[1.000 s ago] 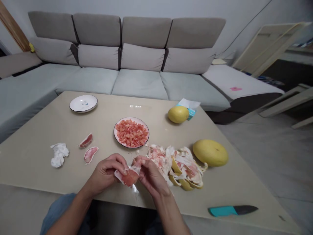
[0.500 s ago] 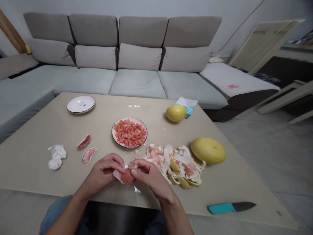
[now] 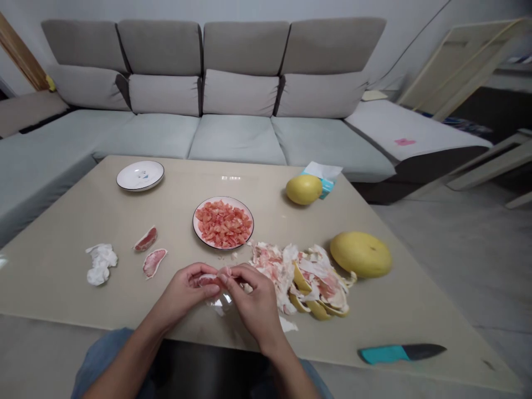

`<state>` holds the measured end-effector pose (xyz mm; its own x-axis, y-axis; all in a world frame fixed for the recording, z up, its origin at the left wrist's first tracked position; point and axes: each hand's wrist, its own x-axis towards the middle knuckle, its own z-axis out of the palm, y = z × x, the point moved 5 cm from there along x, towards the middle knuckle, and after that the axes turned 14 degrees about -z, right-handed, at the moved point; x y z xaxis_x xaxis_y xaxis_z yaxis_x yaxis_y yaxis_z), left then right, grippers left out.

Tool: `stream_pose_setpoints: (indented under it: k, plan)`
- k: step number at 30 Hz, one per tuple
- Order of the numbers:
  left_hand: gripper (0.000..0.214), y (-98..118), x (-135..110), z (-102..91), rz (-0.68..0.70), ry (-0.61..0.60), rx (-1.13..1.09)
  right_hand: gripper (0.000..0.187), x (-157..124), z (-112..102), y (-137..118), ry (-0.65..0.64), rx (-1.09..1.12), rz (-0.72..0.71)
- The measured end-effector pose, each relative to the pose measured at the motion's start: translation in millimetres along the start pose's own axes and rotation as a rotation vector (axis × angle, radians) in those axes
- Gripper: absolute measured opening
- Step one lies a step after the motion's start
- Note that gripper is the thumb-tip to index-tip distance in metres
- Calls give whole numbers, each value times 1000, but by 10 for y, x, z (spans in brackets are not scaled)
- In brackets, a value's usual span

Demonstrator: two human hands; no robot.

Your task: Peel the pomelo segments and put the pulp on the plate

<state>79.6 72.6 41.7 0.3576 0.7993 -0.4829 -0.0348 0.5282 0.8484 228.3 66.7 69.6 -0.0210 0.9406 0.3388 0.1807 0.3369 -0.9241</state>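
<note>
Both hands meet over the near edge of the beige table [image 3: 83,221]. My left hand [image 3: 185,291] and my right hand [image 3: 249,299] are closed together on a pink pomelo segment [image 3: 208,280], which their fingers mostly cover. Bits of white membrane lie on the table just below them. Right behind the hands stands a plate of pink pomelo pieces [image 3: 223,223]. A pile of peel and membrane scraps [image 3: 303,277] lies to the right of my right hand.
Two unpeeled segments [image 3: 149,252] and a crumpled tissue [image 3: 100,263] lie at the left. An empty white plate [image 3: 140,175] sits far left. Two yellow pomelos [image 3: 361,254] [image 3: 303,189], a tissue pack [image 3: 326,176] and a teal-handled knife [image 3: 401,352] are on the right. A grey sofa [image 3: 236,100] stands behind.
The hands have closed more tightly over the segment, so less pink flesh shows. A scrap of white membrane now lies on the table under the right hand.
</note>
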Motion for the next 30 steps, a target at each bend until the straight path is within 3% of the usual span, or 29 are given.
stream_pose_setpoints:
  k: [7, 16, 22, 25, 30]
  plan:
    - [23, 23, -72, 11, -19, -38, 1, 25, -38, 6, 223, 22, 259, 254]
    - [23, 30, -64, 45, 14, -57, -38, 27, -40, 24, 261, 59, 400, 277]
    - [26, 31, -59, 16, 160, 59, -71, 30, -82, 48, 309, 143, 510, 332]
    - [25, 25, -58, 15, 159, 52, -49, 22, -91, -2, 207, 184, 362, 245]
    - [25, 31, -85, 2, 127, 40, -29, 8, -88, -104, -96, 249, -11, -87]
